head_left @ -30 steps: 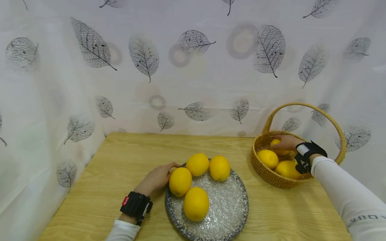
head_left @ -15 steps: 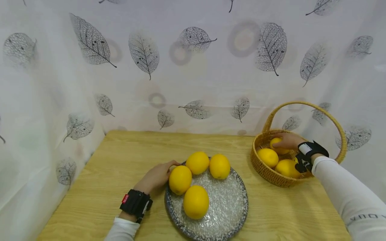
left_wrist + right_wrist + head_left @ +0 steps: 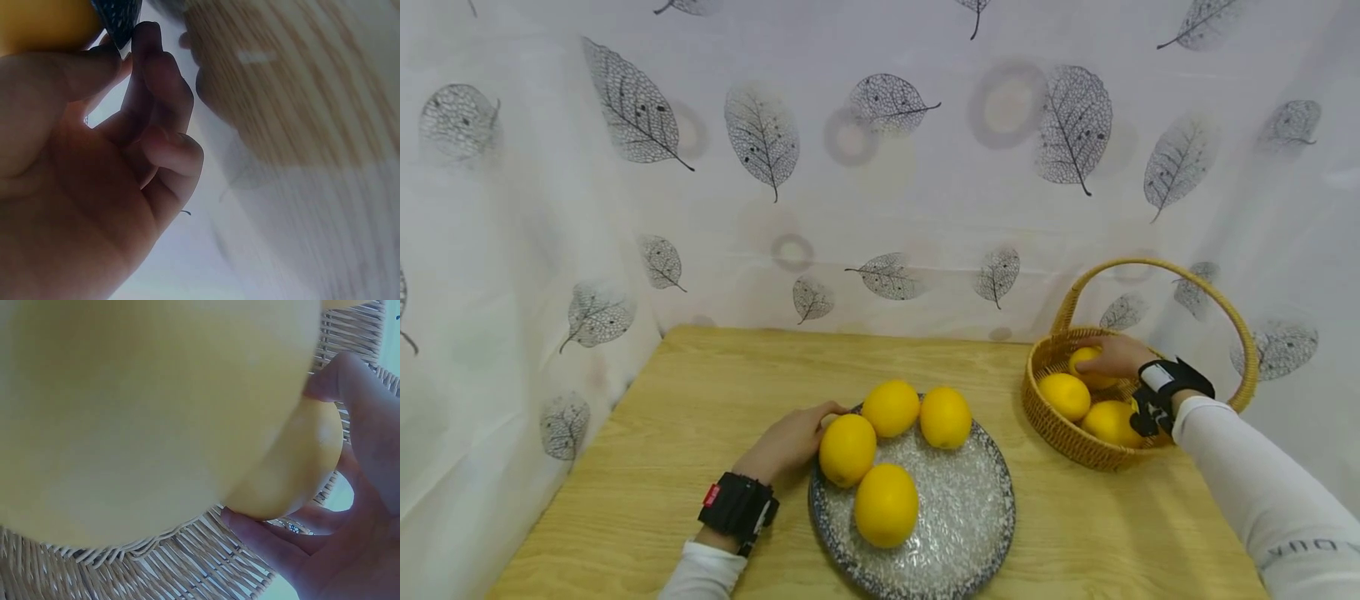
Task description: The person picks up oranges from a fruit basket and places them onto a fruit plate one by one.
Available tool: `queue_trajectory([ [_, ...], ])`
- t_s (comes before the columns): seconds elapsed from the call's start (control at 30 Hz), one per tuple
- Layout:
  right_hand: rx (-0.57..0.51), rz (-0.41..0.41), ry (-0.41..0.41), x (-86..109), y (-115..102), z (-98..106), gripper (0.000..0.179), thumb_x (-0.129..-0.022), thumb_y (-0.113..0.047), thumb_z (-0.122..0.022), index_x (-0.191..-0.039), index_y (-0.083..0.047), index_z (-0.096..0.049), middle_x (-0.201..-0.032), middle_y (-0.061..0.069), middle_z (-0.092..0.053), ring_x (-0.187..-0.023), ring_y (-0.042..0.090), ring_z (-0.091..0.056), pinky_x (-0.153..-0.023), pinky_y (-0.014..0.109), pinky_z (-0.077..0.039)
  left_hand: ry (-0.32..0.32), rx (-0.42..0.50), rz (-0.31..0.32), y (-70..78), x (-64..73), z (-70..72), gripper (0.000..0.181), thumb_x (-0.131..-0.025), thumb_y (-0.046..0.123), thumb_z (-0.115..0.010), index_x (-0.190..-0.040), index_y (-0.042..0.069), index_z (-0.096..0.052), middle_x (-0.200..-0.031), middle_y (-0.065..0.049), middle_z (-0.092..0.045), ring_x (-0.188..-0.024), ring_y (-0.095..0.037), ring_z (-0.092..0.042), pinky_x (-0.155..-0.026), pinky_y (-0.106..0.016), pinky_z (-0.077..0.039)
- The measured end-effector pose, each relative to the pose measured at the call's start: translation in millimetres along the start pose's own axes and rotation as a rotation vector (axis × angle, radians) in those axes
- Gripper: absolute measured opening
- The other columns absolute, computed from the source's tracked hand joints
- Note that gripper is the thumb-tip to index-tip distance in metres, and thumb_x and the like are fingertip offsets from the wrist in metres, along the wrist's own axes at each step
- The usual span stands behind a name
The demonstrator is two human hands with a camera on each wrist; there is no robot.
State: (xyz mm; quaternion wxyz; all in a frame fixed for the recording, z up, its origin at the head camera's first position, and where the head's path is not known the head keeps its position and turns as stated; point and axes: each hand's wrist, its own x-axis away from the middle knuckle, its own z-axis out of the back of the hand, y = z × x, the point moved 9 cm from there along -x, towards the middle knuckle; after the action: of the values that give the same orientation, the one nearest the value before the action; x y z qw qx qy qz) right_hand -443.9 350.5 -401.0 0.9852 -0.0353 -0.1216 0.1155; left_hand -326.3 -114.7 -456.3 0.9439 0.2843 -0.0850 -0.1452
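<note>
a light wooden table (image 3: 737, 367) bears a speckled grey plate (image 3: 962, 500) and a wicker basket (image 3: 1063, 435).

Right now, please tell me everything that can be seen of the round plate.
The plate is round, with a grey, shiny, mottled surface and a darker speckled rim; it looks like glazed ceramic. It lies face up on the wood-grain table, its near edge cut off by the bottom of the head picture. Four yellow fruits rest on its left and far parts. The left hand holds its far-left rim between thumb and fingers.

Basket (image 3: 1067, 437) in head, right-wrist views
</note>
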Motion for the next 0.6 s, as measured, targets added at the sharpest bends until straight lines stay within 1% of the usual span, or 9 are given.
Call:
queue_trajectory([
  [0.2, -0.027, 0.001, 0.062, 3.5, -4.3, 4.7, 0.067, -0.088, -0.04, -0.06, -0.135, 0.007, -0.053, -0.128, 0.043, -0.055, -0.107, 0.056, -0.055, -0.086, 0.066, -0.049, -0.001, 0.01, 0.0, 1.0, 1.7, 1.7, 0.039, -0.098, 0.008, -0.044, -0.133, 0.019, -0.058, -0.133, -0.013, -0.065, -0.121, -0.03, -0.057, -0.105, -0.054, -0.047],
  [0.43, -0.096, -0.004, 0.072, 14.4, -15.0, 9.1, 0.066, -0.086, -0.036, -0.063, -0.135, 0.007, -0.052, -0.131, 0.043, -0.053, -0.112, 0.057, -0.052, -0.09, 0.07, -0.045, 0.007, 0.003, -0.013, 2.0, 0.9, 3.2, 0.035, -0.099, 0.013, -0.047, -0.132, 0.018, -0.058, -0.131, -0.014, -0.067, -0.119, -0.031, -0.059, -0.104, -0.054, -0.048],
  [0.6, -0.11, -0.009, 0.098, 18.4, -16.9, 10.0, 0.066, -0.085, -0.035, -0.065, -0.134, 0.007, -0.053, -0.133, 0.041, -0.053, -0.114, 0.055, -0.051, -0.094, 0.071, -0.043, 0.005, 0.0, -0.023, 1.6, 0.2, 0.7, 0.038, -0.098, 0.008, -0.046, -0.132, 0.018, -0.058, -0.131, -0.014, -0.066, -0.12, -0.03, -0.058, -0.104, -0.053, -0.048],
])
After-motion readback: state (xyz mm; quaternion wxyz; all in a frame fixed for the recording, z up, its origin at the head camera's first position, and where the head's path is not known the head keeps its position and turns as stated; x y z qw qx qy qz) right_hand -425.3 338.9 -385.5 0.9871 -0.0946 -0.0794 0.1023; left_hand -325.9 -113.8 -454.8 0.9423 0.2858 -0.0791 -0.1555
